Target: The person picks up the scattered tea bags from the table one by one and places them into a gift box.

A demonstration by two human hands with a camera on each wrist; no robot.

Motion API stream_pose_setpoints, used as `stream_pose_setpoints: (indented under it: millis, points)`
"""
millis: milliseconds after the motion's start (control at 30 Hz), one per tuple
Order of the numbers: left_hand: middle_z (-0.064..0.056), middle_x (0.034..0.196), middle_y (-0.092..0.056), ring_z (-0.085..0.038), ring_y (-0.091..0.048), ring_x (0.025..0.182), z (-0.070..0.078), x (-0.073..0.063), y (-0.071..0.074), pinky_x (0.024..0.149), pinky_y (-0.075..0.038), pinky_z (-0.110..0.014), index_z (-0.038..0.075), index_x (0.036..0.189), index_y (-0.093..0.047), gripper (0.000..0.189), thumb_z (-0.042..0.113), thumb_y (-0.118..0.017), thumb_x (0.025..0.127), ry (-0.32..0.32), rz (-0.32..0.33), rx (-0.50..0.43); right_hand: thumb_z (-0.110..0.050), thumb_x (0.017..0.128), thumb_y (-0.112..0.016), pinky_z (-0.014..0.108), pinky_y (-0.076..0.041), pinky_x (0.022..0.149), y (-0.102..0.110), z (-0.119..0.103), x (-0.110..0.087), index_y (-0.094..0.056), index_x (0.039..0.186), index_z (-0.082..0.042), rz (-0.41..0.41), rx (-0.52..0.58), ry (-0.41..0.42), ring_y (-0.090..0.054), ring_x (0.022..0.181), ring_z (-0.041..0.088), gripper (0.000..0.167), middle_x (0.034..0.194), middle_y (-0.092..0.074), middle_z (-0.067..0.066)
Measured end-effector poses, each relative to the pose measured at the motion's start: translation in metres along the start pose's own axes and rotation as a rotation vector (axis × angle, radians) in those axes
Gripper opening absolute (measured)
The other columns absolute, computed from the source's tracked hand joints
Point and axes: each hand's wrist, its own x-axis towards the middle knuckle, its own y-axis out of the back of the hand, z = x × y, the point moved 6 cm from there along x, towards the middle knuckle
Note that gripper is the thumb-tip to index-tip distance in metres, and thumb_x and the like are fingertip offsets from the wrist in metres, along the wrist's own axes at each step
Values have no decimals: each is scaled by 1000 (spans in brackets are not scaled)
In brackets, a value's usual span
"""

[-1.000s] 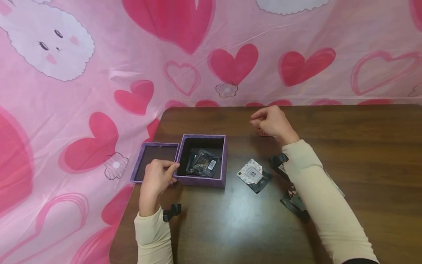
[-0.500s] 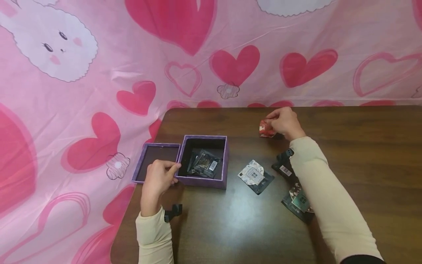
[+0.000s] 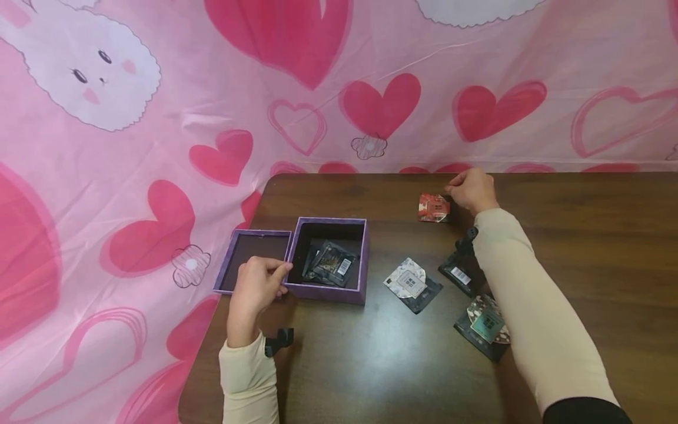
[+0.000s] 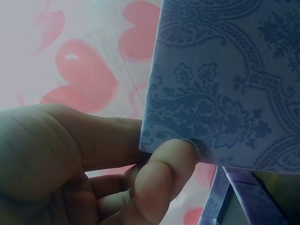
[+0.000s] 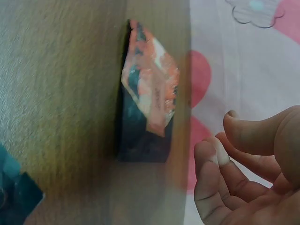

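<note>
With thumb and fingers, my left hand (image 3: 258, 281) pinches the near left corner of a purple patterned box (image 3: 325, 291). In the left wrist view the thumb and a finger sit right at the corner of the box wall (image 4: 201, 93). Several black sachets (image 3: 331, 263), one with a barcode label, lie inside the box. My right hand (image 3: 475, 188) is beside a red and black sachet (image 3: 434, 208) at the back of the table. Its fingers are loosely bent and hold nothing; the right wrist view shows a gap between them and the sachet (image 5: 152, 93).
The purple-rimmed lid (image 3: 254, 253) lies upturned left of the box. A white and black sachet (image 3: 410, 282) lies right of the box. Farther right are a black barcoded sachet (image 3: 458, 275) and a green-labelled sachet (image 3: 488, 325), partly under the right forearm. A heart-patterned pink cloth (image 3: 381, 59) hangs behind the table.
My right hand lets go of the red sachet, which stays on the table at the back, and moves off to the right. The left hand keeps its grip on the box corner.
</note>
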Motion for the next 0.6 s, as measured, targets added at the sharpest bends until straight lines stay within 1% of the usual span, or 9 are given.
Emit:
stream_pose_setpoints:
  millis: [33,100,167,200,233,300,400,500,600]
  points:
    - [-2,56,-65,-14,-65,48,0,0,0,51,-51,-29,-2,97,-79,16,13,-73,94,-2,2,3,-17,93,-70,51,-48,80,-1,1,1,-73,103,8,-2,-1,-7,-49,107,45,27,111,-64,28]
    - [-1,55,-65,-12,-64,48,0,1,1,52,-51,-29,-2,98,-79,17,13,-73,94,-3,5,10,-17,92,-70,57,-43,93,-2,5,4,-73,104,9,-5,-18,-9,-45,115,51,29,113,-63,29]
    - [0,55,-65,-12,-64,48,0,1,0,52,-52,-29,-1,97,-79,17,14,-73,94,1,6,12,-18,92,-70,60,-36,101,-2,9,6,-72,105,9,-5,-52,-7,-43,120,55,30,114,-64,30]
    - [0,55,-65,-12,-64,48,0,1,1,52,-52,-30,-1,97,-79,17,14,-73,94,0,7,13,-18,92,-69,60,-35,103,-3,10,7,-72,105,9,-4,-71,-1,-44,120,56,30,113,-65,29]
    - [0,55,-65,-12,-64,48,1,1,1,52,-52,-30,-1,97,-79,17,14,-73,94,0,8,14,-19,92,-69,61,-35,103,-3,12,7,-72,104,9,-2,-86,5,-44,119,56,30,112,-65,29]
    - [-1,55,-65,-13,-65,48,1,1,1,52,-52,-30,-1,98,-79,16,14,-73,94,4,7,13,-20,91,-69,60,-38,101,-3,15,8,-72,104,8,2,-114,7,-48,114,56,31,110,-66,29]
    - [-1,55,-65,-13,-65,49,2,1,1,52,-52,-30,-1,98,-79,16,14,-72,94,7,3,12,-19,91,-68,60,-40,99,-4,21,9,-72,103,8,10,-130,-2,-50,113,55,29,110,-66,29]
    - [-1,54,-65,-13,-65,49,2,1,1,52,-52,-30,0,98,-79,16,14,-73,94,8,4,17,-19,92,-67,61,-39,99,-7,26,11,-71,106,7,-7,-130,-29,-48,116,55,30,114,-65,30]
    - [0,53,-64,-14,-65,49,1,0,2,53,-52,-30,0,97,-80,16,15,-74,93,9,10,21,-19,92,-68,63,-38,100,-11,27,13,-70,108,7,-31,-130,-46,-46,118,57,31,117,-63,30]
